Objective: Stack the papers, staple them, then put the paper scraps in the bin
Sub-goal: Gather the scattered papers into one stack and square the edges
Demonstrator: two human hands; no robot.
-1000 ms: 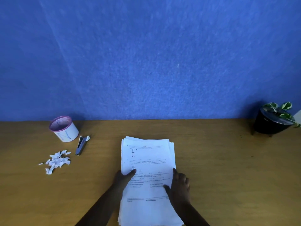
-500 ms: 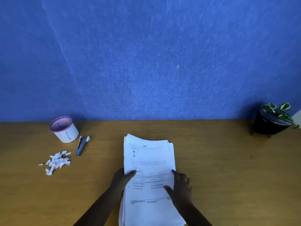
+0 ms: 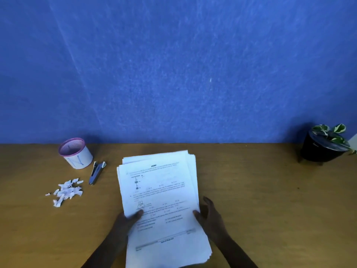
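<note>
Left hand (image 3: pixel 125 222) and right hand (image 3: pixel 209 217) pinch the papers (image 3: pixel 160 200) near the tabletop's front edge; unevenly fanned sheets could staple crooked.

Top sheet of the papers (image 3: pixel 158 192), centre of frame: printed black text throughout, too small and blurred to read. A short bold heading sits centred at the sheet's upper edge, letters not legible. Below it run lines of body text, two small diagrams on the left side, and rows of what look like bracketed answer options; none can be made out. A ruled footer line with a bold centred caption crosses the lower part, also unreadable. The cup-shaped bin (image 3: pixel 75 153), upper left on the table, carries a large blue handwritten mark on its white wall that reads like a capital "N". No other lettering, brand or number can be read.
</note>
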